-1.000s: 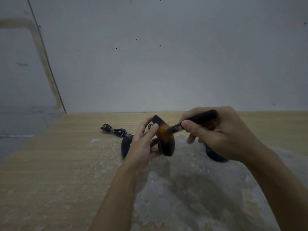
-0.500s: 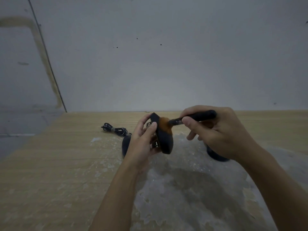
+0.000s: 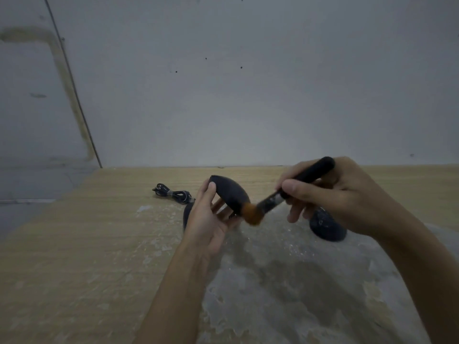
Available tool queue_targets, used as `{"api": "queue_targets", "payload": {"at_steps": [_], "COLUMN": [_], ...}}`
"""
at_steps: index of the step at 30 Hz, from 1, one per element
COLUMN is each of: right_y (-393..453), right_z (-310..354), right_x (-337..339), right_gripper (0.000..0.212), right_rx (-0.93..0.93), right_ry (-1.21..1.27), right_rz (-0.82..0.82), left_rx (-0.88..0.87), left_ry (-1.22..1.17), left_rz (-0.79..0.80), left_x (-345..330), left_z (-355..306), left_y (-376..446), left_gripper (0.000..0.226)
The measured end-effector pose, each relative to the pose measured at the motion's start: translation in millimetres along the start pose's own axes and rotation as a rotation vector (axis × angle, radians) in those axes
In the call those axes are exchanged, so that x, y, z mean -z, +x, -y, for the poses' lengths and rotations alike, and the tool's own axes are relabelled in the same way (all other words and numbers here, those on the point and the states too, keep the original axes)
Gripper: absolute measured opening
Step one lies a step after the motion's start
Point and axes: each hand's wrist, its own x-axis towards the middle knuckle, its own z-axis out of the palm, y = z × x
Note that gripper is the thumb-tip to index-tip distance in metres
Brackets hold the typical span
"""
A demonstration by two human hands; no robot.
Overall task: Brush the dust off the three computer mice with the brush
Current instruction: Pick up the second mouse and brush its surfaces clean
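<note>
My left hand (image 3: 207, 223) holds a black mouse (image 3: 229, 193) up off the table, thumb on its upper end and fingers behind it. My right hand (image 3: 330, 194) grips a brush (image 3: 290, 192) by its black handle; the orange bristles touch the lower end of the held mouse. A second black mouse (image 3: 186, 214) lies on the table, mostly hidden behind my left hand. A third black mouse (image 3: 326, 225), speckled with dust, sits on the table under my right hand.
A coiled black cable (image 3: 173, 193) lies at the back left of the wooden table (image 3: 74, 256). The table's surface is worn grey and flaky in the middle and right. A grey wall stands right behind the table.
The brush has swept from the upper end of the held mouse down to its lower end. My left hand has tilted the mouse so its top faces more upward.
</note>
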Motion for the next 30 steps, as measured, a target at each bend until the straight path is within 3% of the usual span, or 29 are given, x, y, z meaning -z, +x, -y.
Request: {"api": "queue_targets", "payload": {"at_steps": [3, 5, 9, 12, 14, 18, 23, 27, 30], "right_y": [0.1, 0.0, 0.6, 0.0, 0.2, 0.9, 1.4, 1.3, 0.8], "right_z": [-0.1, -0.7, -2.7, -1.1, -1.0, -6.5, -0.9, -9.5, -10.1], "right_x": [-0.5, -5.8, 0.9, 3.1, -1.4, -1.7, -3.0, -3.3, -0.8], "right_gripper": [0.03, 0.027, 0.015, 0.025, 0.029, 0.014, 0.031, 0.013, 0.012], "right_rx": [0.038, 0.018, -0.013, 0.033, 0.01, -0.039, 0.011, -0.065, -0.07], "right_ry": [0.008, 0.012, -0.192, -0.039, 0.039, -0.131, 0.018, -0.16, -0.204], "right_rz": [-0.078, -0.037, -0.028, -0.099, -0.047, 0.016, -0.047, 0.014, -0.01], "left_rx": [-0.012, -0.018, 0.023, 0.015, 0.009, 0.028, 0.023, 0.069, 0.112], "left_ry": [-0.005, 0.017, -0.036, -0.013, -0.027, -0.076, -0.073, -0.123, -0.141], "left_rz": [0.011, 0.018, -0.011, 0.008, 0.02, -0.026, 0.002, -0.002, 0.042], "left_x": [-2.2, -4.9, -3.3, -5.5, -7.1, -1.4, -3.1, -1.9, -3.4], "left_z": [-1.6, -0.7, 1.3, 0.5, -0.6, -0.9, -0.6, 0.4, -1.3], "left_y": [-0.3, -1.7, -1.7, -1.8, -2.5, -1.3, -1.9, -3.2, -6.0], "left_gripper": [0.042, 0.04, 0.042, 0.042, 0.043, 0.047, 0.045, 0.045, 0.044]}}
